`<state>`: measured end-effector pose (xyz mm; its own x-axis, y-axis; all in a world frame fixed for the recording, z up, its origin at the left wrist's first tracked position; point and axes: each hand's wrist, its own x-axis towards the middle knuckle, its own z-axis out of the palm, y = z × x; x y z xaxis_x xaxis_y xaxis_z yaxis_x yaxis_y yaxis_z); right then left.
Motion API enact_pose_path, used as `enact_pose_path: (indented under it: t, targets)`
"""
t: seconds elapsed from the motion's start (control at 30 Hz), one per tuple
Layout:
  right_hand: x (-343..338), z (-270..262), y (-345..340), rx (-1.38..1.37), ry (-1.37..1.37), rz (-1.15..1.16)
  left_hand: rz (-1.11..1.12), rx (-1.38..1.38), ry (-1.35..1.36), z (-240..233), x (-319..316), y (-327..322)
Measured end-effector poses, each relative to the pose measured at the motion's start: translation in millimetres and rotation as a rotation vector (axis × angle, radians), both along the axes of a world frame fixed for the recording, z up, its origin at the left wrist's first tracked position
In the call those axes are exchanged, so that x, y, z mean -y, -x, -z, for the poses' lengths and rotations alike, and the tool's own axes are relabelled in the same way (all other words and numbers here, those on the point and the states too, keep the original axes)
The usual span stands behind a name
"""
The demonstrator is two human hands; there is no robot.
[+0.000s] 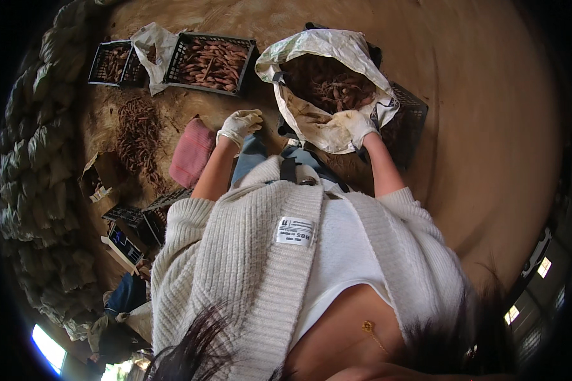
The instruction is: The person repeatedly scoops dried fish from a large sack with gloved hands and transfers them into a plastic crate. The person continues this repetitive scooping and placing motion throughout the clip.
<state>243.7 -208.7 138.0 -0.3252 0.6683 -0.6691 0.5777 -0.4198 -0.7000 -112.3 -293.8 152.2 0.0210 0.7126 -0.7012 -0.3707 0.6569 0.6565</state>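
Observation:
A large white woven sack (314, 43) stands with its mouth spread wide in front of me. Reddish sweet potatoes (338, 90) with stringy roots fill its inside. My right hand (355, 125), in a white glove, rests at the near side of the mouth against the sack's soiled lining; its fingertips blend into the pale fabric, so their grip is unclear. To the left of the sack, my left hand (240, 126), also gloved, hovers above my knee with loosely bent fingers and nothing visible in it. A dark strap (374, 116) of the sack runs beside my right wrist.
Black plastic crates (242, 71) of sweet potatoes line the far left, a white bag (158, 78) between them. Loose roots (138, 133) lie on the dirt floor near a pink cushion (192, 152). Another crate (412, 114) stands right. Stacked sacks (38, 157) form the left side; a person (124, 295) is behind.

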Motion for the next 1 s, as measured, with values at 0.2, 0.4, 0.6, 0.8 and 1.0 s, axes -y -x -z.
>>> enact_pose_path:
  t: [0.2, 0.4, 0.6, 0.8, 1.0]
  targets:
    - [-44, 18, 20, 0.118, -0.073, -0.008, 0.054, -0.062, 0.004, -14, -4, -1]
    - [-81, 46, 83, 0.683, -0.162, -0.203, 0.057, -0.021, 0.004, -34, -7, 1]
    - [-118, 45, 121, 0.798, -0.077, -0.276, -0.012, 0.011, -0.019, -52, -3, 14]
    - [-136, 72, 123, 0.959, -0.136, -0.542, -0.087, -0.004, 0.045, -60, 2, 35]
    - [-123, 67, 116, 1.002, -0.194, -0.587, -0.075, -0.016, 0.066, -57, 1, 51]
